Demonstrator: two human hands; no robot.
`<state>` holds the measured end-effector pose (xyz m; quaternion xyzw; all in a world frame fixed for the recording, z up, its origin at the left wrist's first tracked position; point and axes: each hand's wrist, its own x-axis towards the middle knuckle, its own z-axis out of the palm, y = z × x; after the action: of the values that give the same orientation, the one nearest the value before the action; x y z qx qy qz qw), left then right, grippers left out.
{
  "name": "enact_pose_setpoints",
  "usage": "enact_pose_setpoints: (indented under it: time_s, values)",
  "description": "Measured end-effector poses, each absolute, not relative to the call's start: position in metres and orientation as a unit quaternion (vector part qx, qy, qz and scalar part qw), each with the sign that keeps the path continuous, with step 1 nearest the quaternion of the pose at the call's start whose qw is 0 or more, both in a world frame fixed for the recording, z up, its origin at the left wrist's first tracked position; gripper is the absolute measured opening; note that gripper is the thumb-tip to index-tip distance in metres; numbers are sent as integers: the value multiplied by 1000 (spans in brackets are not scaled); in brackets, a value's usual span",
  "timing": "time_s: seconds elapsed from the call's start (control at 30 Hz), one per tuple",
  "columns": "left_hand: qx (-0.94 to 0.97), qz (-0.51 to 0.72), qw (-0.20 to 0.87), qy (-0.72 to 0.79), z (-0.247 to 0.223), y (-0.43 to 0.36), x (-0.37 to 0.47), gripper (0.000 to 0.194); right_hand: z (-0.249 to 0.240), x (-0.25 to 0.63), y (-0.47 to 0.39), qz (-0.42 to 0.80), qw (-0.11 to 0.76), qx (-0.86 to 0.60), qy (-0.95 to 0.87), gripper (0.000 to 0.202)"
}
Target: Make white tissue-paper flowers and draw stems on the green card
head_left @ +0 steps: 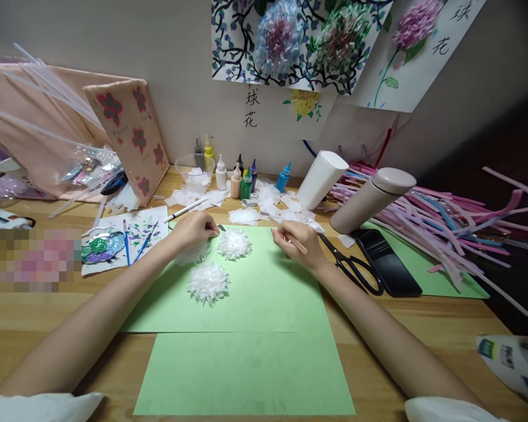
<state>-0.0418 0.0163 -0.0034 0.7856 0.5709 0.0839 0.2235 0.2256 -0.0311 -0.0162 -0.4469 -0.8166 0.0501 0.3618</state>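
Observation:
My left hand (197,230) is closed in a pinch above the upper left of a green paper sheet (268,299). A small dark piece (221,228) shows by its fingertips; whether they grip it I cannot tell. My right hand (300,241) is closed around a thin, pale, pencil-like stick (297,245), held as for writing, over the sheet's upper right. White fringed paper flowers lie on the sheet: one (234,244) right of my left hand, one (208,282) nearer me, and one (192,253) partly covered by my left hand.
Black scissors (356,269) and a phone (387,262) lie right of my right hand. Behind are white paper scraps (268,199), several paint bottles (246,185), a white cup (321,179) and a tumbler (372,199). A painted palette (102,246) and brushes (127,243) sit at left.

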Motion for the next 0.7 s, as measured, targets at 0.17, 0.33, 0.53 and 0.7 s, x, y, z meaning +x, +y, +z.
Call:
enact_pose_setpoints:
  time_s: [0.17,0.33,0.53,0.7]
  values:
    - [783,80,216,578,-5,18,-43,13,5,262,-18,49,122,-478,-869,10]
    - [781,81,225,577,-4,17,-43,13,10,263,-18,28,50,-470,-881,11]
    - [780,81,228,577,-3,17,-43,13,11,263,-16,22,90,-458,-884,10]
    - [782,82,224,576,-3,16,-41,13,12,270,-13,52,123,-471,-872,8]
